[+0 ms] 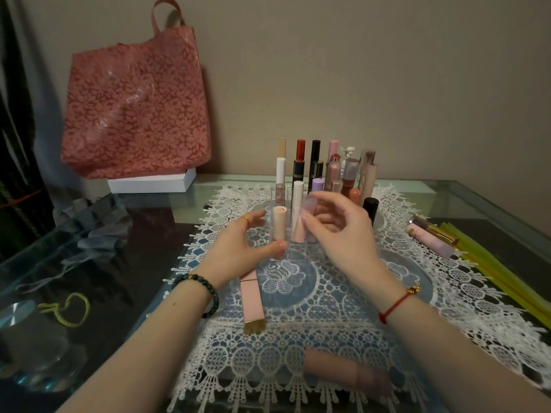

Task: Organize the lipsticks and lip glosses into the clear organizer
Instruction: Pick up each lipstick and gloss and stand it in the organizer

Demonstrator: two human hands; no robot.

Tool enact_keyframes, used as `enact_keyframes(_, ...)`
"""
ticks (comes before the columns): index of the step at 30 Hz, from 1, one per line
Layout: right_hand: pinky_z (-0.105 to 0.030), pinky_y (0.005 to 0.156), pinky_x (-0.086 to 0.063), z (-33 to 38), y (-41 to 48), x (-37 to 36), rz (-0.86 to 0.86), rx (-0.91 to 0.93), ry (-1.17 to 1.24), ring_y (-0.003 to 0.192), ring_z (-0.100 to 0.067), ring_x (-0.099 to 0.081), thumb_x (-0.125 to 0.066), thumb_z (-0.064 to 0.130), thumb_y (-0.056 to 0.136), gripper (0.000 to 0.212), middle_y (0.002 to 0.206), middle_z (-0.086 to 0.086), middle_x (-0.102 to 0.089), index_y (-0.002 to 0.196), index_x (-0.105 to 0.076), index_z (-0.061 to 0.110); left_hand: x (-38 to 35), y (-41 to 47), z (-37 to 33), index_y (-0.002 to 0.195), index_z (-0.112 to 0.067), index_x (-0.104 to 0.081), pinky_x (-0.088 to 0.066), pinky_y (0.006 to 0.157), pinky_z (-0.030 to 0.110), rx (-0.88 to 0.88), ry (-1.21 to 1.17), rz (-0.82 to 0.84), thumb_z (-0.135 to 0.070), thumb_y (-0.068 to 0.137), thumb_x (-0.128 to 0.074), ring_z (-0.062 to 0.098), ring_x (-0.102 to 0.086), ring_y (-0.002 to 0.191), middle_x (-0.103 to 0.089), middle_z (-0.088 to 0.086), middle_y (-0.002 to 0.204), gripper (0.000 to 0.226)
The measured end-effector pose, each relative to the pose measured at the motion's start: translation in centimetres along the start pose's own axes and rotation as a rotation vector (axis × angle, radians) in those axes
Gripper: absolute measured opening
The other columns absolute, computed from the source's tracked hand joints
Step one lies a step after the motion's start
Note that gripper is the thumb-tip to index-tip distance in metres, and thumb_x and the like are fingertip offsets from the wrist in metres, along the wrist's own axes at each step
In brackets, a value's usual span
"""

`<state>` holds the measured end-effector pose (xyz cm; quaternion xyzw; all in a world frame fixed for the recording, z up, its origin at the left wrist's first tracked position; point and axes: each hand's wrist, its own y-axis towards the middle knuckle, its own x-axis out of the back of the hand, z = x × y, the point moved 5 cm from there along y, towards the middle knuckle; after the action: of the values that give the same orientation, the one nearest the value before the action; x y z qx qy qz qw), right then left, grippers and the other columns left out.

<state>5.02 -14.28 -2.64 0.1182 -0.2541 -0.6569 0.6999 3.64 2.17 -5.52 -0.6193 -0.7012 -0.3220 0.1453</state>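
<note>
Left hand (238, 248): spread wide, thumb bracing the front-left corner of the clear organizer (285, 257)
Right hand (343, 234): pinches lilac tube (310, 204) over organizer's front row
Risk: tilted entry could knock standing tubes (299, 162) behind; slots look crowded

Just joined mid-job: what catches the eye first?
A clear organizer packed with upright lip tubes stands on the lace mat. Both hands work its front row: left hand at a peach tube, right hand pinching a pale lilac tube. A pink floral tote leans against the wall, back left.
</note>
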Motion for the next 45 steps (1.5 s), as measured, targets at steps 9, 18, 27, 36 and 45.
enact_keyframes(9, -0.011, 0.066, -0.050, -1.1, 0.0, -0.9, 0.030, 0.012, -0.081, 0.073, -0.001, -0.059, -0.069, 0.011, 0.077, 0.031, 0.083, 0.008, -0.063, 0.100, -0.060, 0.029, -0.4, 0.3, 1.0, 0.129, -0.021, -0.046, -0.040, 0.096, 0.027, 0.051, -0.006, 0.042, -0.041, 0.063, -0.077, 0.002, -0.053, 0.108, -0.060, -0.004, 0.119, 0.076)
enact_keyframes(18, -0.012, 0.070, -0.048, -1.5, -0.1, -0.9, 0.037, 0.040, -0.191, 0.076, -0.004, -0.056, -0.067, 0.014, 0.078, 0.027, 0.084, 0.004, -0.062, 0.104, -0.062, 0.021, -0.5, 0.4, 1.2, 0.128, -0.019, -0.048, -0.042, 0.094, 0.026, 0.065, -0.026, 0.036, -0.034, 0.067, -0.077, 0.003, -0.055, 0.106, -0.062, -0.004, 0.117, 0.069)
enact_keyframes(27, -0.008, 0.072, -0.045, -1.6, -0.1, -1.0, 0.063, 0.057, -0.260, 0.079, -0.001, -0.055, -0.065, 0.019, 0.080, 0.026, 0.086, 0.007, -0.061, 0.105, -0.059, 0.024, -0.6, 0.5, 1.4, 0.127, -0.020, -0.049, -0.040, 0.088, 0.021, 0.064, -0.026, 0.035, -0.033, 0.067, -0.077, 0.003, -0.056, 0.102, -0.063, -0.004, 0.113, 0.068)
enact_keyframes(36, -0.013, 0.071, -0.049, -0.5, 0.3, -0.2, 0.053, 0.053, -0.268, 0.081, -0.005, -0.056, -0.065, 0.018, 0.080, 0.035, 0.088, 0.006, -0.059, 0.114, -0.056, 0.020, -0.6, 0.5, 1.6, 0.127, -0.022, -0.048, -0.039, 0.074, 0.012, 0.075, -0.033, 0.046, -0.036, 0.068, -0.075, 0.003, -0.057, 0.100, -0.063, -0.005, 0.110, 0.066)
enact_keyframes(45, -0.023, 0.072, -0.053, 5.8, -1.2, 3.0, 0.164, 0.090, -0.225, 0.080, -0.008, -0.059, -0.062, 0.028, 0.073, 0.041, 0.090, 0.006, -0.061, 0.113, -0.054, 0.028, -0.6, 0.1, 1.4, 0.127, -0.023, -0.047, -0.040, 0.086, 0.023, 0.081, -0.021, 0.053, -0.042, 0.073, -0.069, 0.006, -0.056, 0.103, -0.064, -0.006, 0.111, 0.062)
